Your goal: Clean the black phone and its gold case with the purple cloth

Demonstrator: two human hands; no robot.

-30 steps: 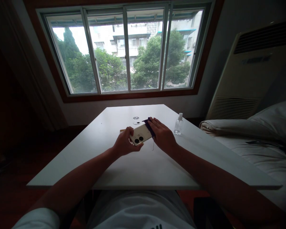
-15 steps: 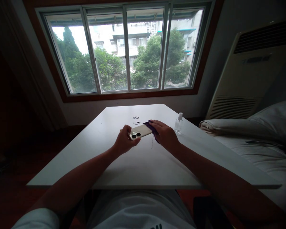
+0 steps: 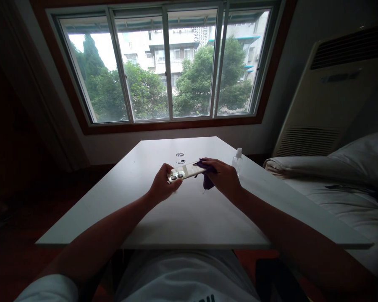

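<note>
From my own head, looking out over the white table point(image 3: 189, 226) to the window point(image 3: 166, 67).
The one camera, worn on my head, faces forward and down, high enough to show the tabletop from above; my shirt point(image 3: 182, 277) sits at the bottom edge, closest to the lens, my forearms point(image 3: 113, 228) reach inward from the lower corners, my left hand point(image 3: 161, 183) and right hand point(image 3: 225, 178) fall near the middle, and the window, well beyond them, spans much of the top.
</note>
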